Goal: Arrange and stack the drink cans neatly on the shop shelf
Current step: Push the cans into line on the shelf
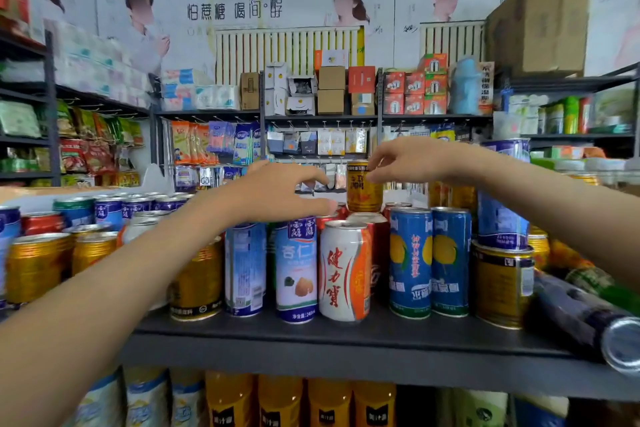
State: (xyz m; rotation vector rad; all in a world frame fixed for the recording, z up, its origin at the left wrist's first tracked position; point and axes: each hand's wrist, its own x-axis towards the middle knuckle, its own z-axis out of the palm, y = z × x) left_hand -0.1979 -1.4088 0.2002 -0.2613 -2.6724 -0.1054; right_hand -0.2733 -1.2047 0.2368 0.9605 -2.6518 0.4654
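Gently: the gold can (pixel 364 189) stands atop the red cans (pixel 381 246), far centre of the shelf (pixel 346 334). Right hand (pixel 412 159) curls at its rim, grip unclear; left hand (pixel 277 194) hovers spread beside. Centre it squarely.

Right hand (pixel 412 161) touches the stacked gold can (pixel 362 192); left hand (pixel 277 192) hovers beside.

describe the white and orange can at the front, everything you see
The white and orange can looks metal: red characters down its white face, an orange panel on its right, a silvery lid. It stands upright near the front of the dark shelf, beside a pale blue can; no hand touches it.
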